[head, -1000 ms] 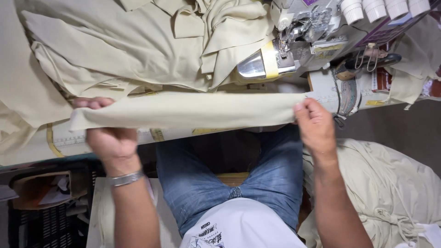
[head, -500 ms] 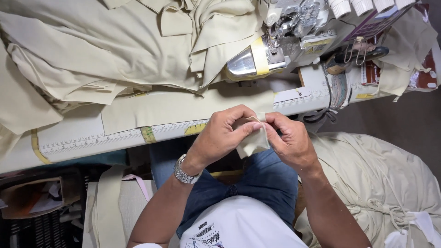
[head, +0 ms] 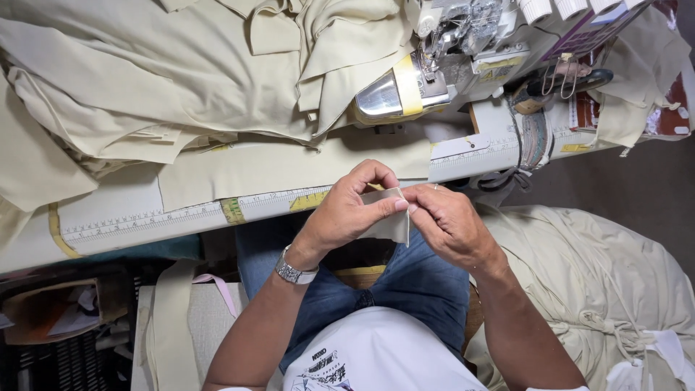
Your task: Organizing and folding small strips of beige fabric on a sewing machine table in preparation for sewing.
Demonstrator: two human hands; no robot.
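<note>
beige fabric strip [head: 393,221] pinched, its end hidden by left hand [head: 347,210], right hand [head: 449,221].

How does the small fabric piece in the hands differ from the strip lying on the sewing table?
The small fabric piece is short, folded and pinched between the left hand and right hand above the lap; the strip is long, flat and untouched on the table. Both are the same pale cream cloth.
</note>
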